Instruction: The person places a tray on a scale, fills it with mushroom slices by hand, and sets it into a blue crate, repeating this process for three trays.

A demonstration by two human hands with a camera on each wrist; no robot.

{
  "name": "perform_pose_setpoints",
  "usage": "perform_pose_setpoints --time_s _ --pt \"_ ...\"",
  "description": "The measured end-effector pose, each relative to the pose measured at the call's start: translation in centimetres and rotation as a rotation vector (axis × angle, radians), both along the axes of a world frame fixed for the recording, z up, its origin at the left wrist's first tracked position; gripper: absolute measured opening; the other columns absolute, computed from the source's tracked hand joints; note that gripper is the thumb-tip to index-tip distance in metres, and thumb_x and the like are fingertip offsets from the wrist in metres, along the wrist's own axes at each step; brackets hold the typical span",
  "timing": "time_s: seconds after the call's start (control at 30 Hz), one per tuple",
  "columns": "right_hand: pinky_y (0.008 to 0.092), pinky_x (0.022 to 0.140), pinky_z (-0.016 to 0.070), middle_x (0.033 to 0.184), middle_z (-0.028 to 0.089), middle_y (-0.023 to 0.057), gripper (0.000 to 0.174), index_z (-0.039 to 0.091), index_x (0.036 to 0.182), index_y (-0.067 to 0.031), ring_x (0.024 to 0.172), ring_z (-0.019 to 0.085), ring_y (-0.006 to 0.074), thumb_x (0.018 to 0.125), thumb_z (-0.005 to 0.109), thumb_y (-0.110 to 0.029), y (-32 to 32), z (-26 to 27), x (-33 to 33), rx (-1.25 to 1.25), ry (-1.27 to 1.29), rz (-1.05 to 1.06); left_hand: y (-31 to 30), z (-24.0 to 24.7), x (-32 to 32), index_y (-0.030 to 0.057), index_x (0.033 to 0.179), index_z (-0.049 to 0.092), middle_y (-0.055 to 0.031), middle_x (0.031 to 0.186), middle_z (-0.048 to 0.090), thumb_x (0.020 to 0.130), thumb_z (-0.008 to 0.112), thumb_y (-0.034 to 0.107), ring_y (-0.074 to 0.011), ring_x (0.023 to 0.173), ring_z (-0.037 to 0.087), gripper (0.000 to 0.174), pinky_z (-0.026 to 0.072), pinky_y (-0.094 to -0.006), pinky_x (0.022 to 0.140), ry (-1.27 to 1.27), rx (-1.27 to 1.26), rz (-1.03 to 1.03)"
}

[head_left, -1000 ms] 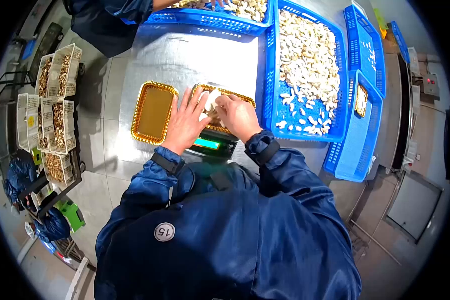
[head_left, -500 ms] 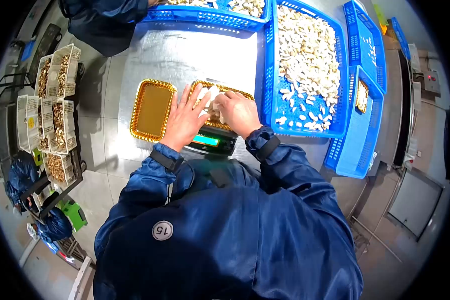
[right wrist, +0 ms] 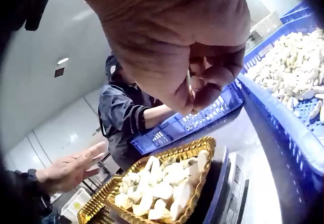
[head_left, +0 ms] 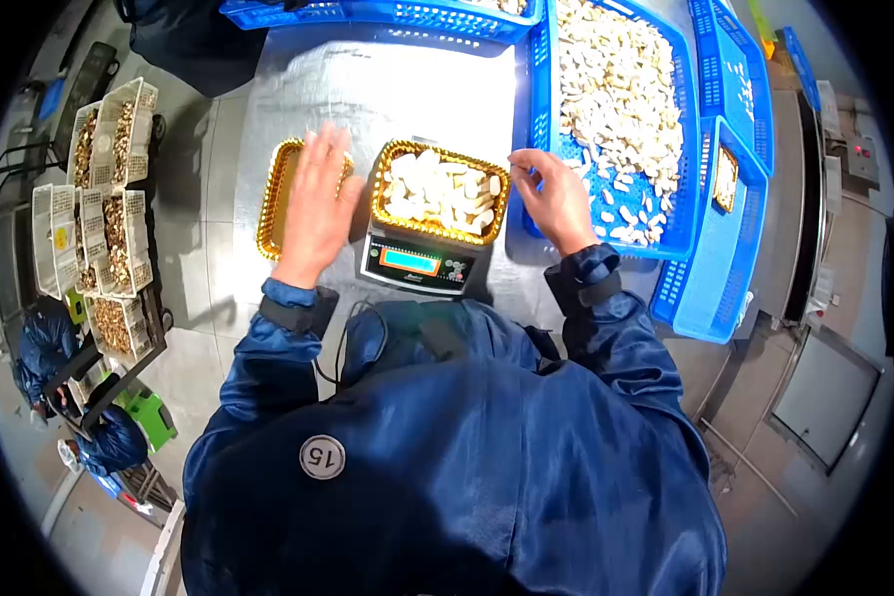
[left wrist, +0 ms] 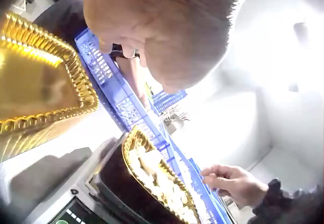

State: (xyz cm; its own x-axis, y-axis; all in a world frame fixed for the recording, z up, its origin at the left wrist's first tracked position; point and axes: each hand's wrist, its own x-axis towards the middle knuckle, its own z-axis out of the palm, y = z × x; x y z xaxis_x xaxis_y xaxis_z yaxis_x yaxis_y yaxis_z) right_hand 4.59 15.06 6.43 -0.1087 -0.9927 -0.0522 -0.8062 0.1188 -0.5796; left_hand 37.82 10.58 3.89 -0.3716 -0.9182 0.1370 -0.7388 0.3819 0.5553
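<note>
In the head view a gold tray (head_left: 491, 234) full of pale cut pieces (head_left: 435, 189) rests on a black scale (head_left: 414, 276) with a lit display. To its left lies an empty gold tray (head_left: 271, 217), partly hidden under my left hand (head_left: 316, 204), whose fingers are straight. My right hand (head_left: 558, 199) hovers between the full tray and the big blue crate, fingers bent loosely; the right wrist view shows its thumb (right wrist: 177, 95) close to the bent fingers, with no piece clearly seen between them. Neither hand touches the full tray.
A big blue crate (head_left: 537, 119) of pale pieces stands right of the scale, with more blue crates (head_left: 700, 298) beyond. Another blue crate (head_left: 368, 12) lines the table's far edge, near a person (right wrist: 121, 115). White crates (head_left: 117, 233) stand at the far left.
Both hands have come off the full tray: the left moved left over the empty tray, the right moved right towards the crate. The pieces and scale display are now uncovered.
</note>
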Motion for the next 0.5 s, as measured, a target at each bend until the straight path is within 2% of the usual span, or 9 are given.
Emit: perform_pose_setpoints --time_s 0.13,0.3,0.4,0.5 --pt "0.0401 0.075 0.0565 0.097 0.072 0.0106 0.014 0.074 0.109 -0.0118 0.081 0.071 0.0287 0.099 0.067 -0.019 1.7 0.7 -1.0 0.065 0.008 -0.014 -0.1 0.6 2.0 0.0048 0.161 0.037 -0.0194 0.168 0.032 0.110 0.049 0.028 -0.0378 0.157 0.026 0.058 0.0231 -0.0442 0.128 0.023 0.021 0.041" --pt "0.0435 0.076 0.0565 0.098 0.072 0.0123 0.015 0.074 0.109 -0.0126 0.087 0.071 0.0342 0.098 0.066 -0.019 3.0 -0.3 -0.9 0.012 0.044 0.031 0.6 0.3 2.3 0.0047 0.161 0.036 -0.0192 0.167 0.033 0.111 0.046 0.029 -0.0366 0.156 0.028 0.056 0.0239 -0.0439 0.127 0.015 0.018 0.057" --pt "0.0441 0.077 0.0565 0.099 0.072 0.0125 0.015 0.074 0.109 -0.0128 0.090 0.071 0.0360 0.097 0.066 -0.019 3.0 -0.2 -0.4 0.032 0.082 0.033 1.0 0.3 2.1 0.0013 0.160 0.036 -0.0202 0.166 0.034 0.112 0.042 0.029 -0.0355 0.156 0.029 0.056 0.0238 -0.0425 0.128 0.031 0.038 0.044" --pt "0.0442 0.078 0.0565 0.100 0.072 0.0126 0.016 0.073 0.110 -0.0130 0.090 0.071 0.0360 0.097 0.065 -0.019 3.1 0.5 0.1 0.051 0.060 0.020 1.3 0.4 2.1 0.0024 0.160 0.037 -0.0194 0.166 0.035 0.112 0.044 0.028 -0.0347 0.155 0.032 0.055 0.0257 -0.0415 0.127 0.043 0.069 0.051"
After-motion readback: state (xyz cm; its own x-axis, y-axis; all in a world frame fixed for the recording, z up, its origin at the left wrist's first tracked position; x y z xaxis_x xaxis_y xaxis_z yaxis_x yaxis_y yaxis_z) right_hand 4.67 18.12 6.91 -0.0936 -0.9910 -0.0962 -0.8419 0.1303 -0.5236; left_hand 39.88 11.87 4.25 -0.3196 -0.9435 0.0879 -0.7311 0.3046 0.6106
